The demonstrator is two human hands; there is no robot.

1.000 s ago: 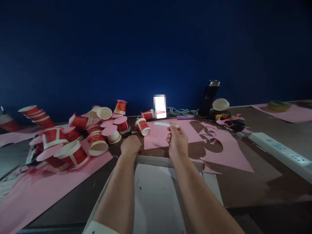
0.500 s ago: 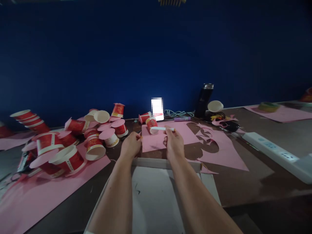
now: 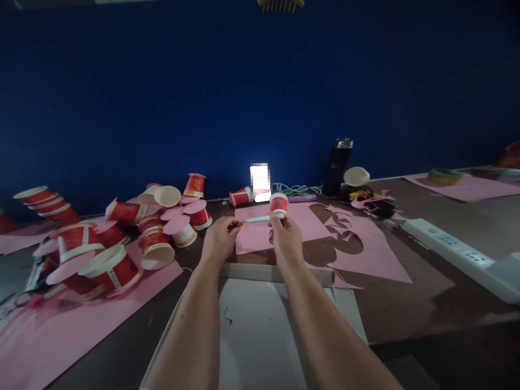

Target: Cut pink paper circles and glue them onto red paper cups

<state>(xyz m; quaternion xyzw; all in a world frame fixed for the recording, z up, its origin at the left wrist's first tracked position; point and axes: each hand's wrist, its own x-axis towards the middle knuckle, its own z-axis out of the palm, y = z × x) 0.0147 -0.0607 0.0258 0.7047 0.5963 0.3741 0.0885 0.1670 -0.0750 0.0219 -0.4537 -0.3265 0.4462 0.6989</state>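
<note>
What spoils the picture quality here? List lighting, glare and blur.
Head view: the room is dim, the blue wall nearly featureless; the lit phone screen glares white; the cups at far left are smeared; both hands and the white pen read reasonably sharp.

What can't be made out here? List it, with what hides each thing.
Head view only:
- Phone screen: pixelated, content unreadable.
- Left hand: curled fingers hide what it pinches; only an orange tip shows.
- White pen: its rear end sits inside the right hand.
- Cup print: too small to read.
- Yellow object: cut by top edge.
</note>
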